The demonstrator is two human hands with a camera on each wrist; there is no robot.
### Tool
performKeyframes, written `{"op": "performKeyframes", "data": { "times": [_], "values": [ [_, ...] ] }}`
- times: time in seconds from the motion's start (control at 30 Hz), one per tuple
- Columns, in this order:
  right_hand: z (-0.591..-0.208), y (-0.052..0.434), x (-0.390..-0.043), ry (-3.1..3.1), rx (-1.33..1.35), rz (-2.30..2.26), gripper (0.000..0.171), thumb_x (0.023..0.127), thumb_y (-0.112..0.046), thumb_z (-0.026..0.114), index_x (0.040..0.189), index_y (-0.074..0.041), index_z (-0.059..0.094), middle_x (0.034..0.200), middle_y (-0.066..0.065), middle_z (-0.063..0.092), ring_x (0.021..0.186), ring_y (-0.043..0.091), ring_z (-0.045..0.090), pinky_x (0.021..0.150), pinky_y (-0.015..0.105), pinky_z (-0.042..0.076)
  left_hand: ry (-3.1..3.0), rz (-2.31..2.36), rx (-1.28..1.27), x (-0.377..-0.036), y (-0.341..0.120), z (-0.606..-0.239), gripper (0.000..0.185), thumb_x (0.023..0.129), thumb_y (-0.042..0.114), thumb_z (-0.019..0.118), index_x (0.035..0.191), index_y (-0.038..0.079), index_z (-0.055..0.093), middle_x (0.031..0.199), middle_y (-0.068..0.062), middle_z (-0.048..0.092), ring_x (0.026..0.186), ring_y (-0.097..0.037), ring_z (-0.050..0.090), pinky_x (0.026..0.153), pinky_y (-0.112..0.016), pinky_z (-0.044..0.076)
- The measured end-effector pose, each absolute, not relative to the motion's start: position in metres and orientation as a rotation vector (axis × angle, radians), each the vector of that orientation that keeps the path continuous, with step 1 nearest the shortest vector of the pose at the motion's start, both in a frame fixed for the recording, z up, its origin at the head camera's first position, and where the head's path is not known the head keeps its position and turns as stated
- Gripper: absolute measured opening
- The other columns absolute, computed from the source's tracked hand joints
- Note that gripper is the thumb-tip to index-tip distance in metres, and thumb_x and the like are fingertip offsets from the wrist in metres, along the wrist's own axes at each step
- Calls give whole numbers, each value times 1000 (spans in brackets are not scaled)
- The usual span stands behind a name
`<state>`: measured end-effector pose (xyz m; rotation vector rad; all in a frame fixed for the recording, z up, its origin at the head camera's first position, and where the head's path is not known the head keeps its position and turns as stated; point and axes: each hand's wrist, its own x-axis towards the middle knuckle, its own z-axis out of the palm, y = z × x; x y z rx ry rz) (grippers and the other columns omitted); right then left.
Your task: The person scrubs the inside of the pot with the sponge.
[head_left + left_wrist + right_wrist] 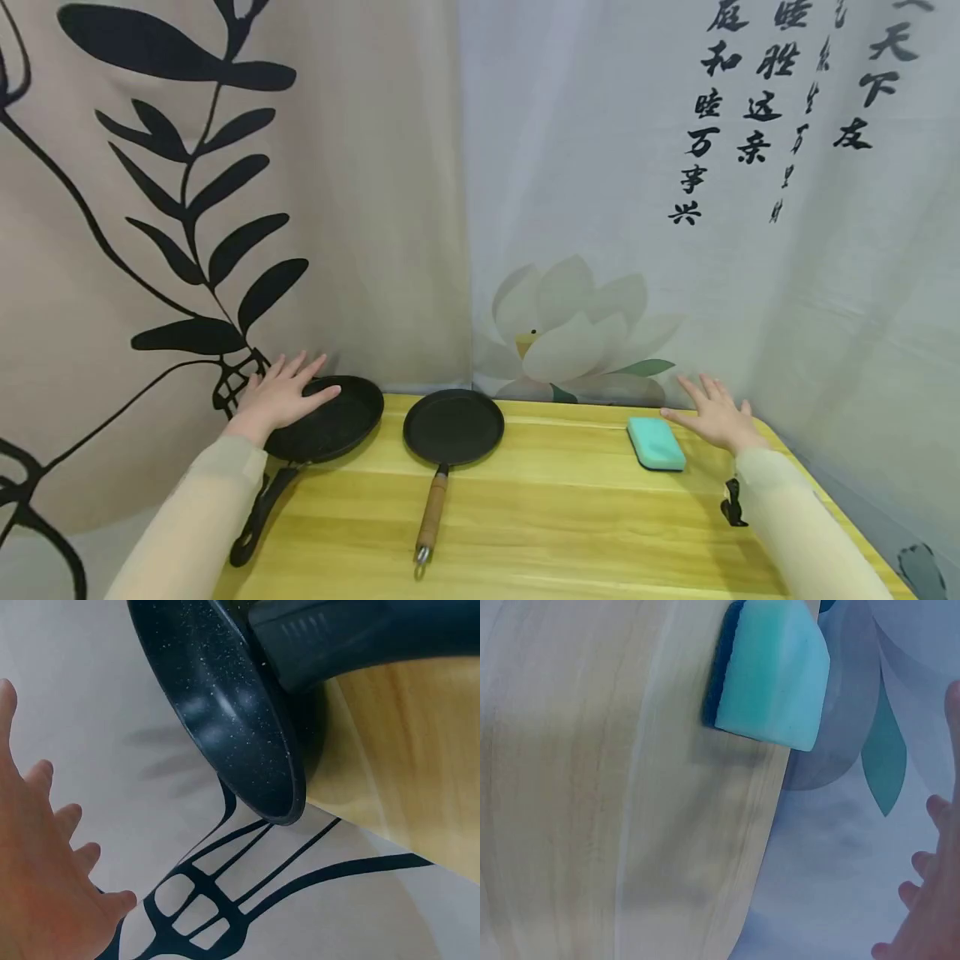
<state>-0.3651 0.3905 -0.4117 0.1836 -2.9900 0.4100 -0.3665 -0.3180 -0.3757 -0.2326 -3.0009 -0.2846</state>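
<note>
My left hand is spread above the left side of a dark frying pan, its fingers straight and holding nothing. In the left wrist view the speckled pan stands apart from the hand. A flat round griddle pan with a wooden handle lies to its right on the table. At the right, my right hand hovers with fingers apart, just beside a turquoise sponge. The right wrist view shows the sponge with a dark scouring layer underneath, not touched by the hand.
A yellow wood-grain table carries the pans and sponge. Behind it hangs a pale curtain with printed leaves, a flower and characters. The frying pan's black handle points toward the near left edge.
</note>
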Motion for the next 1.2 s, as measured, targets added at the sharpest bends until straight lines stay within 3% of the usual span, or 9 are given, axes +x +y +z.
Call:
{"op": "performKeyframes", "data": {
  "times": [0.13, 0.33, 0.63, 0.87, 1.07, 1.2],
  "values": [
    [-414, 390, -364, -2989, 187, 463, 94, 89, -69, 48, 154, -7, 20, 154, 33, 3, 137, 57, 2, 93, 81, -2, -3000, -316, -221, -369, -316, -373, 89, 90, 74, 37, 156, 16, 19, 158, -25, 10, 140, -52, 0, 100, -75, -4],
    [-413, 382, -360, -2947, 220, 700, 88, 95, -60, 47, 155, -5, 14, 154, 33, 0, 137, 57, 3, 93, 80, 8, -2952, -409, -308, -367, -304, -359, 79, 98, 63, 34, 153, 7, 26, 153, -30, 20, 136, -55, 14, 101, -74, 11],
    [-417, 364, -340, -2857, 350, 952, 75, 97, -43, 57, 148, 5, 30, 151, 39, 7, 134, 61, 10, 97, 75, 19, -2871, -597, -459, -346, -259, -337, 80, 96, 61, 42, 154, 8, 25, 152, -26, 26, 135, -48, 28, 102, -67, 25],
    [-434, 348, -333, -2787, 284, 1021, 69, 97, -44, 56, 146, 2, 38, 151, 36, 16, 134, 57, 16, 98, 72, 23, -2798, -671, -481, -319, -216, -339, 70, 95, 54, 53, 150, 12, 38, 141, -20, 45, 107, -37, 59, 83, -55, 48],
    [-448, 343, -330, -2742, 214, 1050, 69, 98, -44, 56, 144, 4, 39, 151, 36, 18, 135, 55, 16, 101, 71, 20, -2787, -804, -461, -304, -192, -359, 55, 95, 48, 59, 138, 14, 55, 120, -9, 64, 94, -24, 63, 77, -45, 50],
    [-454, 338, -328, -2740, 123, 1068, 69, 98, -41, 55, 143, 7, 38, 150, 39, 15, 135, 57, 15, 103, 70, 19, -2836, -949, -402, -297, -182, -378, 52, 93, 50, 60, 130, 15, 62, 110, -4, 67, 86, -19, 63, 69, -39, 50]
  ]
}}
